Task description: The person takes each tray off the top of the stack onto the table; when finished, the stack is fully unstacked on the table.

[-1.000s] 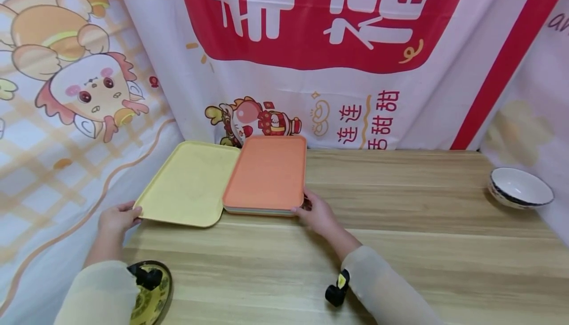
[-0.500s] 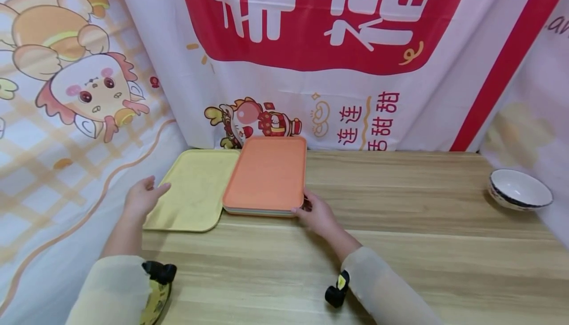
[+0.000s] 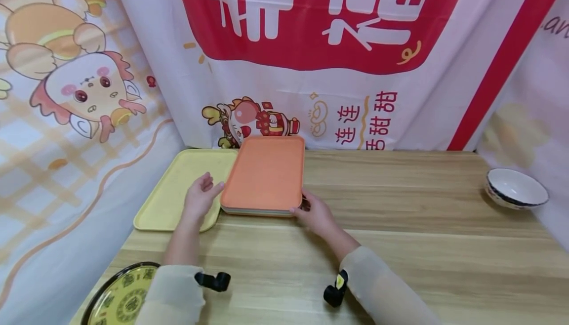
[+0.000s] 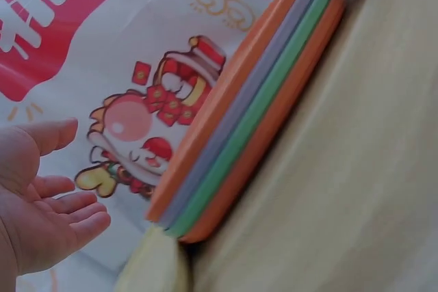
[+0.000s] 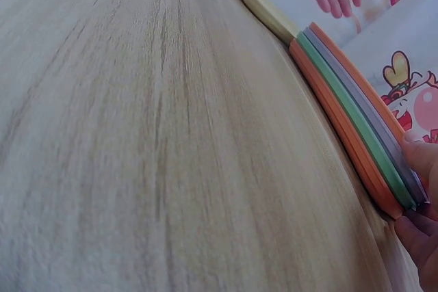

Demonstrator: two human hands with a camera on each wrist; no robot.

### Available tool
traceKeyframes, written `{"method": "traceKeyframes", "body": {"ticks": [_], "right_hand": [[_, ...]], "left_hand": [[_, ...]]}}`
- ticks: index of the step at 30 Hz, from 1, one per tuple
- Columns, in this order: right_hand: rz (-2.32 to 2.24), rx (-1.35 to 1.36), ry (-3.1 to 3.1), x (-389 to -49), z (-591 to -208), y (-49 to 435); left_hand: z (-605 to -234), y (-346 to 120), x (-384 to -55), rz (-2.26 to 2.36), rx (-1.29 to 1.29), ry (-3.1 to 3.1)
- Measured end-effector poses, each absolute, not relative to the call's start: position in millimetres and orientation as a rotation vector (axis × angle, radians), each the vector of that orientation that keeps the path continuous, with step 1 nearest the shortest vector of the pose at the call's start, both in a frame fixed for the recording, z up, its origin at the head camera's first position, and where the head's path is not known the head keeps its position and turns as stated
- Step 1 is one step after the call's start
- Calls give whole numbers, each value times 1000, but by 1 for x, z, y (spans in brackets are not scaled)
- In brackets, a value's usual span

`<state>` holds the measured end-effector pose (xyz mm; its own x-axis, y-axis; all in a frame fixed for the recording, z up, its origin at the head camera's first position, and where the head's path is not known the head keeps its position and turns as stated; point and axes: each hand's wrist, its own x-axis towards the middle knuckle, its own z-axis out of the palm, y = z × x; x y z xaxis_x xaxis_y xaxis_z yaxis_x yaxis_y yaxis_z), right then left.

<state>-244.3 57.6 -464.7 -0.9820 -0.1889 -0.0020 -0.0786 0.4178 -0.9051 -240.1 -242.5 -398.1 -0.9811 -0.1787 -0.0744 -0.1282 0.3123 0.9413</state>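
A stack of rectangular trays stands at the back of the table, topped by an orange tray (image 3: 264,172). Its side shows a purple tray (image 4: 233,121), a green tray (image 4: 256,114) and another orange tray (image 4: 274,128) underneath. My right hand (image 3: 316,214) grips the stack's near right corner, thumb at the top tray and fingers at the lower edge. Left of the stack lies a yellow tray (image 3: 171,196), partly covered in the head view by my left hand (image 3: 198,200). That hand holds nothing; its fingers are spread loosely, thumb close to the stack's left edge.
On the wooden table (image 3: 400,256) a white bowl (image 3: 517,189) with a dark rim stands far right. A yellow patterned plate (image 3: 126,300) with a dark rim sits at the near left, partly behind the left sleeve. Printed cloth (image 3: 266,83) hangs along the back and sides.
My left hand let go of the yellow tray's near left corner and moved right towards the stack. The yellow tray's raised left side came down flat. My right hand stayed at the stack's corner.
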Motion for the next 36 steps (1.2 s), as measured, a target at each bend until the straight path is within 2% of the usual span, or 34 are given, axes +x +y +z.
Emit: {"method": "traceKeyframes", "body": {"ticks": [12, 36], "right_hand": [[-1636, -241, 2563, -245, -465, 56], [-1618, -197, 2540, -244, -463, 57]], "left_hand": [[-448, -207, -214, -1954, 385, -2147], [-470, -188, -197, -1867, 506, -2153]]}}
